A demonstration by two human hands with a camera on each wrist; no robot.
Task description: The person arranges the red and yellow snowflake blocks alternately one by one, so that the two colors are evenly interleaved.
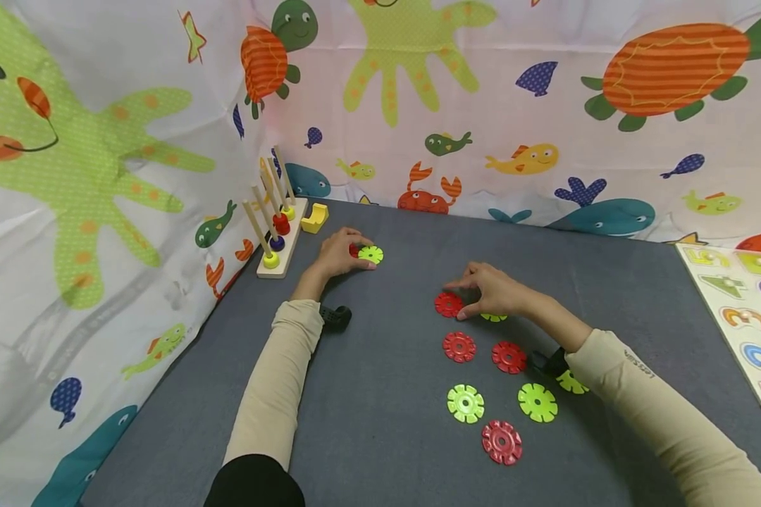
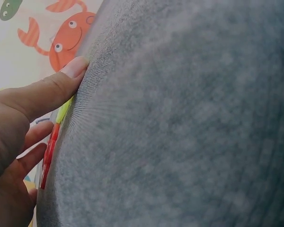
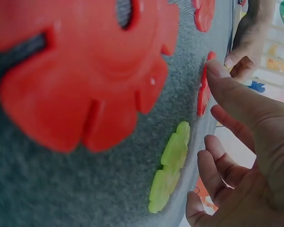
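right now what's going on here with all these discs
A person's left grip curves around a green disc and a red disc, close together on a grey surface. The right grip is at the edge of another red disc. More red and green discs lie nearer the person, and a peg stand with rings is off to the left.

The grey surface (image 1: 380,394) bears discs (image 1: 502,451) (red, lime), a peg stand (image 1: 290,241), yellow block (image 1: 315,219) and number board (image 1: 745,339).
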